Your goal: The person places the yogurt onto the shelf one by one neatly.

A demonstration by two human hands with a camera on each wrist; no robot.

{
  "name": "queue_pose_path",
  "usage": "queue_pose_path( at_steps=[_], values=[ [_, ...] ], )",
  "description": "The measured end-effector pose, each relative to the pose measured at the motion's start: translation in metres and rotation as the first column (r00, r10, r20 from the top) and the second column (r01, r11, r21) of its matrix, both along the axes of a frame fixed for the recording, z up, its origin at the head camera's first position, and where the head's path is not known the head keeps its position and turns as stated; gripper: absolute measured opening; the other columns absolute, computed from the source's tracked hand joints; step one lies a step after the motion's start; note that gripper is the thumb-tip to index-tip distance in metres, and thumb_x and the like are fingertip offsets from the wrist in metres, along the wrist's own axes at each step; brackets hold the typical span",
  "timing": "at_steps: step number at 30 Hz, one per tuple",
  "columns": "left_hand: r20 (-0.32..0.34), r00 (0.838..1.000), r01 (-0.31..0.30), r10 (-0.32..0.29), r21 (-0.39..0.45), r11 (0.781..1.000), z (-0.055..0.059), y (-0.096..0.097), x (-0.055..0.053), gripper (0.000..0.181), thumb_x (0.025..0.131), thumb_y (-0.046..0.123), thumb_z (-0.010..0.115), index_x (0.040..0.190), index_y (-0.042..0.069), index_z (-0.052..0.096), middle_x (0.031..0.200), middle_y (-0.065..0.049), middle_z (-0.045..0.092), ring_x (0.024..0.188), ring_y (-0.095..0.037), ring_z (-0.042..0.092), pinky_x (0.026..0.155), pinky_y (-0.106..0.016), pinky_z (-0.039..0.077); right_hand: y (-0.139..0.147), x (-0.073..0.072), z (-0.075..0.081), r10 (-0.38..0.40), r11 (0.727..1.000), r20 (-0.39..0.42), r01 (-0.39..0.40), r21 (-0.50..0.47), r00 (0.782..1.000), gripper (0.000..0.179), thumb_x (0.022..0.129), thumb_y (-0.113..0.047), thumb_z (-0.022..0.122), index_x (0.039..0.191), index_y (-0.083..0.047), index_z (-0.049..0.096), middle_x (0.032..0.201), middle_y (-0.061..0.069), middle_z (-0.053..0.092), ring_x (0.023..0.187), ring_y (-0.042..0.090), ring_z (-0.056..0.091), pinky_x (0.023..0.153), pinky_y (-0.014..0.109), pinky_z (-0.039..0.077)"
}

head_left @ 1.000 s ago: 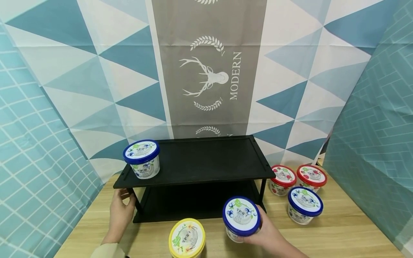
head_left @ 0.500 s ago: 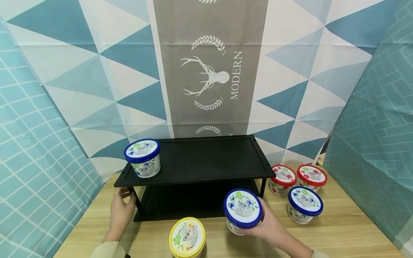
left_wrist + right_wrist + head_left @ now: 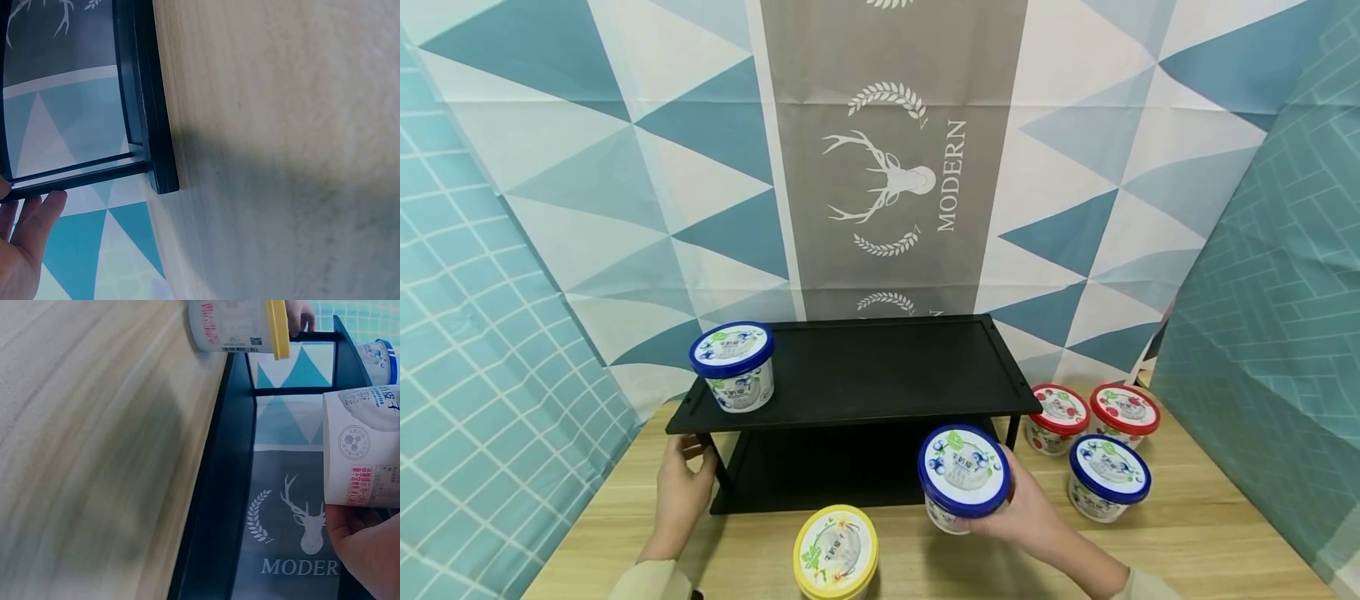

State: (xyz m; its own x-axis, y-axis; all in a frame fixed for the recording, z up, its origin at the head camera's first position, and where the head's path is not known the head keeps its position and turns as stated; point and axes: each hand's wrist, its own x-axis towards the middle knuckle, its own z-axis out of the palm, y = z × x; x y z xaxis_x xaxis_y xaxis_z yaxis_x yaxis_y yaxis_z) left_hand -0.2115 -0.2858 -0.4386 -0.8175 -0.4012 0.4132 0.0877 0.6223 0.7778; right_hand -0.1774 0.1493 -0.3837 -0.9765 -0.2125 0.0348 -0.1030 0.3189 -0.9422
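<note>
My right hand (image 3: pixel 1011 508) grips a tub (image 3: pixel 964 475) with a blue lid and blueberry print by its right side. It is held above the table, in front of the lower deck of the black two-tier shelf (image 3: pixel 887 371). In the right wrist view the tub's white side (image 3: pixel 362 450) shows above the fingers. My left hand (image 3: pixel 683 492) holds the shelf's front left leg (image 3: pixel 81 181), thumb on one side and fingers on the other. Another blue-lidded tub (image 3: pixel 733 367) stands on the left end of the top deck. A yellow-lidded tub (image 3: pixel 837 552) stands in front of the shelf.
Right of the shelf, on the wooden table (image 3: pixel 1180 533), stand two red-lidded tubs (image 3: pixel 1057 417) and a third blue-lidded tub (image 3: pixel 1108 477). A patterned cloth (image 3: pixel 1067 167) hangs behind the shelf. Tile-patterned sheets (image 3: pixel 482 333) bound the left and right sides.
My right hand has raised the blue-lidded tub and brought it a little toward the shelf. The left hand stays at the shelf leg.
</note>
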Motion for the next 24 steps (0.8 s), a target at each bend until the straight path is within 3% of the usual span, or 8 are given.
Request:
queue_pose_path(
  at_steps=[11, 18, 24],
  values=[
    [-0.010, 1.000, 0.007, -0.007, 0.000, 1.000, 0.001, 0.001, 0.001, 0.034, 0.093, 0.004, 0.046, 0.127, -0.002, 0.041, 0.117, -0.026, 0.051, 0.107, -0.043, 0.053, 0.087, -0.058, 0.046, -0.001, -0.005, 0.017, 0.008, 0.999, -0.034, -0.006, 0.052, 0.999, 0.098, 0.062, -0.021, 0.087, 0.140, -0.009, 0.030, 0.135, 0.016, 0.049, 0.122, 0.036, 0.049, 0.097, 0.052, 0.046],
    [-0.010, 1.000, 0.013, -0.013, 0.012, 1.000, 0.001, 0.001, 0.001, 0.034, 0.093, 0.003, 0.046, 0.126, -0.003, 0.041, 0.117, -0.026, 0.050, 0.107, -0.043, 0.053, 0.088, -0.057, 0.044, -0.001, -0.008, 0.027, 0.066, 0.998, -0.070, -0.066, -0.002, 0.995, 0.090, 0.066, -0.015, 0.085, 0.138, -0.007, 0.031, 0.135, 0.019, 0.046, 0.124, 0.039, 0.046, 0.095, 0.050, 0.048],
    [-0.009, 1.000, 0.013, -0.013, 0.012, 1.000, 0.001, 0.000, 0.001, 0.034, 0.093, 0.004, 0.047, 0.126, -0.002, 0.042, 0.116, -0.026, 0.051, 0.107, -0.043, 0.053, 0.086, -0.058, 0.044, -0.006, -0.011, 0.035, 0.047, 0.999, -0.076, -0.046, 0.013, 0.996, 0.090, 0.065, -0.017, 0.085, 0.137, -0.008, 0.033, 0.133, 0.017, 0.048, 0.121, 0.035, 0.048, 0.094, 0.048, 0.049]
  ],
)
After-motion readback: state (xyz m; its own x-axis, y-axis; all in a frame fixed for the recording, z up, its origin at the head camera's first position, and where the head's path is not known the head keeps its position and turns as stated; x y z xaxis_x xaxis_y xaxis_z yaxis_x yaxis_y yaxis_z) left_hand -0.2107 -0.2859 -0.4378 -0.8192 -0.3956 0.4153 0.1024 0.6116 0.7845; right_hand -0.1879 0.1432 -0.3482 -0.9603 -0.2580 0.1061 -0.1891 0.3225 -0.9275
